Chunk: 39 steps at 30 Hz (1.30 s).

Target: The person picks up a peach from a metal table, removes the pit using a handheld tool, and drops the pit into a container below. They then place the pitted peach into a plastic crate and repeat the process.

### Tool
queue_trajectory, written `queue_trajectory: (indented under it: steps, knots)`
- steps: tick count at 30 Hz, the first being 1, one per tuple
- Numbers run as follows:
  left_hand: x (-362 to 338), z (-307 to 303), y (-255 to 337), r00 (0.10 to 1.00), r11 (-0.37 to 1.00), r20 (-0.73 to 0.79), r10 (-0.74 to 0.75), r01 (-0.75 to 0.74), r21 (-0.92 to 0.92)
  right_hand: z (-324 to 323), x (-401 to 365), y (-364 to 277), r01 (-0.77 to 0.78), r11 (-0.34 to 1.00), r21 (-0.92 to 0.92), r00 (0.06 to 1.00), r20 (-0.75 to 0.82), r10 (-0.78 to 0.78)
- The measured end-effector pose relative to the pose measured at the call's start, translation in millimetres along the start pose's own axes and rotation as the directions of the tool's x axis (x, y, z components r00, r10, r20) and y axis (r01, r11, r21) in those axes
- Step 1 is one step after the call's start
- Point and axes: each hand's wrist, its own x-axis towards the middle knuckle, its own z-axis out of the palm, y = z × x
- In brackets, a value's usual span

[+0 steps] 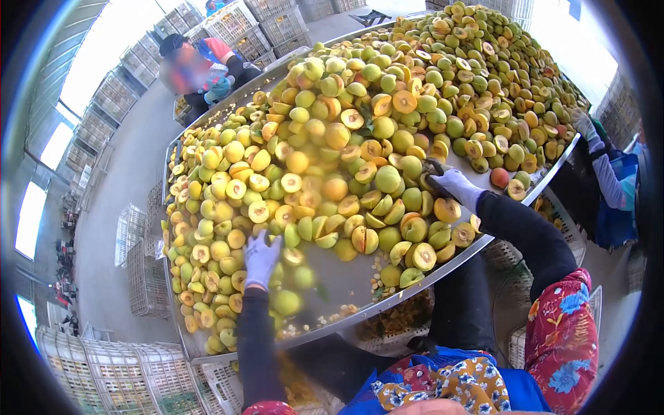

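Note:
A big heap of yellow-green peaches (335,188), many of them halved with the cut faces showing, covers a metal-rimmed table (325,266). My left hand (261,259), in a pale lilac glove, lies on the fruit near the table's front left, fingers spread and nothing held. Farther right, my right hand (456,185) reaches into the heap in a similar glove with dark, dirty-looking fingers. Those fingers stretch out against the fruit; their tips are partly hidden, and no peach shows in the grasp. A halved peach (447,210) lies just below this hand.
Pale pits and scraps (332,315) lie along the near rim. One co-worker (214,66) is at the far left side; another co-worker's gloved hand (588,130) touches the right rim. Plastic crates (104,370) stand at the lower left and along the walls.

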Motion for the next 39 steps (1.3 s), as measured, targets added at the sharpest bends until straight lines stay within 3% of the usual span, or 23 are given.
queue_trajectory:
  steps: [2, 4, 5, 6, 7, 9, 12, 13, 14, 18, 19, 20, 22, 25, 27, 30, 31, 32, 34, 35, 36, 38, 39]
  knots:
    - [-31, -16, 40, 0.994, 0.997, 0.077, 0.074, -0.075, 0.023, 11, -6, -4, 0.080, 0.997, -0.016, 0.996, 0.051, -0.079]
    - [-47, 4, 45, 0.965, 0.967, 0.081, 0.248, -0.251, 0.039, 16, -27, -22, 0.141, 0.982, 0.126, 0.959, 0.229, -0.167]
    - [-52, -10, 57, 0.913, 0.942, 0.247, 0.325, -0.290, -0.167, 11, -39, -41, 0.141, 0.982, 0.129, 0.929, 0.326, -0.176]
    - [-58, -25, 68, 0.839, 0.919, 0.378, 0.391, -0.331, -0.215, 8, -53, -56, 0.135, 0.982, 0.133, 0.888, 0.424, -0.179]
    - [-64, -40, 78, 0.742, 0.894, 0.499, 0.447, -0.354, -0.273, 7, -60, -61, 0.240, 0.969, 0.067, 0.852, 0.464, -0.243]
    - [-49, -66, 107, 0.569, 0.844, 0.691, 0.445, -0.525, -0.111, -1, -62, -69, 0.439, 0.898, -0.022, 0.758, 0.546, -0.356]
    - [-3, -84, 137, 0.700, 0.786, 0.420, 0.577, -0.616, -0.053, -16, -40, -62, 0.505, 0.860, -0.074, 0.794, 0.431, -0.429]
    - [24, -75, 149, 0.801, 0.828, 0.226, 0.554, -0.558, -0.048, -24, -28, -61, 0.563, 0.825, -0.053, 0.791, 0.326, -0.518]
    - [51, -68, 166, 0.866, 0.865, 0.021, 0.500, -0.499, -0.058, -32, -14, -65, 0.539, 0.809, -0.236, 0.839, 0.244, -0.487]
    - [139, -46, 245, 0.847, 0.847, -0.024, 0.530, -0.528, 0.067, -48, 55, -83, 0.583, 0.764, -0.278, 0.791, -0.018, -0.611]
    - [156, -36, 261, 0.880, 0.875, 0.040, 0.473, -0.475, 0.093, -49, 71, -94, 0.586, 0.749, -0.310, 0.778, -0.045, -0.627]
    - [161, -24, 275, 0.891, 0.859, 0.058, 0.451, -0.451, 0.243, -49, 88, -105, 0.582, 0.737, -0.343, 0.764, -0.079, -0.640]
    - [153, -5, 297, 0.925, 0.871, -0.056, 0.377, -0.333, 0.361, -40, 126, -121, 0.564, 0.780, -0.272, 0.764, -0.185, -0.617]
    - [163, -3, 290, 0.912, 0.862, -0.052, 0.406, -0.364, 0.354, -18, 156, -138, 0.401, 0.862, -0.310, 0.881, -0.126, -0.455]
    - [165, 8, 279, 0.875, 0.838, -0.087, 0.477, -0.423, 0.344, 8, 166, -132, 0.458, 0.854, -0.246, 0.855, -0.142, -0.500]
    - [141, 18, 273, 0.924, 0.907, 0.010, 0.383, -0.378, 0.185, 4, 161, -129, 0.463, 0.854, -0.237, 0.874, -0.036, -0.484]
    - [139, 29, 259, 0.945, 0.939, 0.108, 0.309, -0.321, 0.123, 1, 158, -129, 0.438, 0.869, -0.230, 0.893, 0.001, -0.450]
    - [135, 48, 238, 0.933, 0.924, 0.085, 0.349, -0.358, 0.138, 1, 150, -131, 0.433, 0.875, -0.217, 0.899, 0.038, -0.435]
    - [98, 31, 235, 0.912, 0.902, 0.186, 0.366, -0.397, 0.171, 2, 127, -133, 0.411, 0.891, -0.195, 0.912, 0.101, -0.399]
    - [86, 30, 227, 0.898, 0.886, 0.212, 0.385, -0.424, 0.187, 11, 128, -131, 0.481, 0.834, -0.271, 0.877, 0.163, -0.453]
    - [75, 29, 215, 0.886, 0.872, 0.240, 0.396, -0.445, 0.205, 22, 117, -116, 0.497, 0.851, -0.173, 0.863, 0.203, -0.463]
    - [49, 12, 200, 0.863, 0.838, 0.305, 0.402, -0.481, 0.257, 38, 86, -111, 0.330, 0.937, 0.116, 0.863, 0.365, -0.349]
    - [42, 15, 184, 0.857, 0.820, 0.296, 0.422, -0.500, 0.279, 45, 78, -103, 0.358, 0.928, 0.100, 0.833, 0.415, -0.366]
